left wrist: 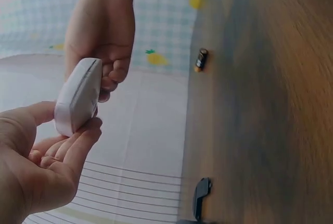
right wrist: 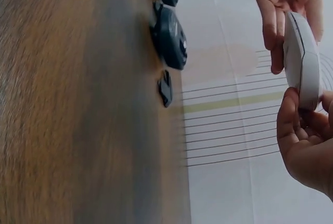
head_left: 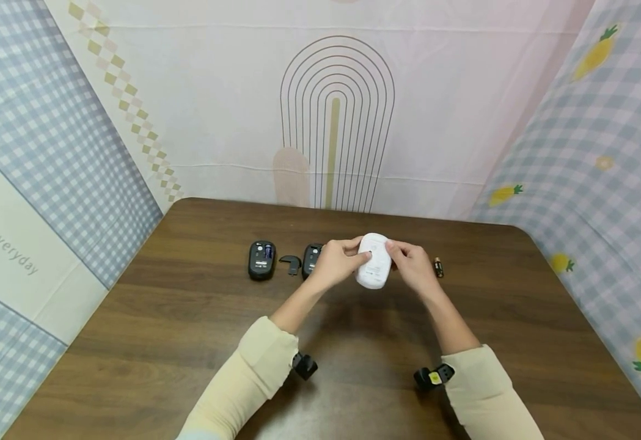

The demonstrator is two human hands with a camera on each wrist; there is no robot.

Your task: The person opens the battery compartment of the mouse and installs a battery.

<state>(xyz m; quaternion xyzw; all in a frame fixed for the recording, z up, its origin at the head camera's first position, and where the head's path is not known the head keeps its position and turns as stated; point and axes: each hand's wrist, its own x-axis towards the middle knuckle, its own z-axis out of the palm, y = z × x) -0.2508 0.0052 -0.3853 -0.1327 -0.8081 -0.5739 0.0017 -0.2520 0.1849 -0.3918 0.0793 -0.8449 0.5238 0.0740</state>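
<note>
Both hands hold a white computer mouse [head_left: 374,261] above the table, its underside turned up toward the head view. My left hand [head_left: 335,264] pinches its left edge, thumb on the underside. My right hand [head_left: 411,266] pinches the upper right edge between thumb and fingers. In the right wrist view the mouse [right wrist: 303,60] stands on edge between the hands. Beyond the left hand lies a black mouse [head_left: 310,259], partly hidden in the head view. To the right of the right hand lies a small battery [head_left: 438,267].
Another black mouse [head_left: 262,260] lies upside down at the left, a battery showing in its compartment. Next to it is a black battery cover [head_left: 291,264]. A second black cover [right wrist: 165,88] shows in the right wrist view. Patterned cloth [head_left: 232,110] hangs behind the wooden table [head_left: 188,342].
</note>
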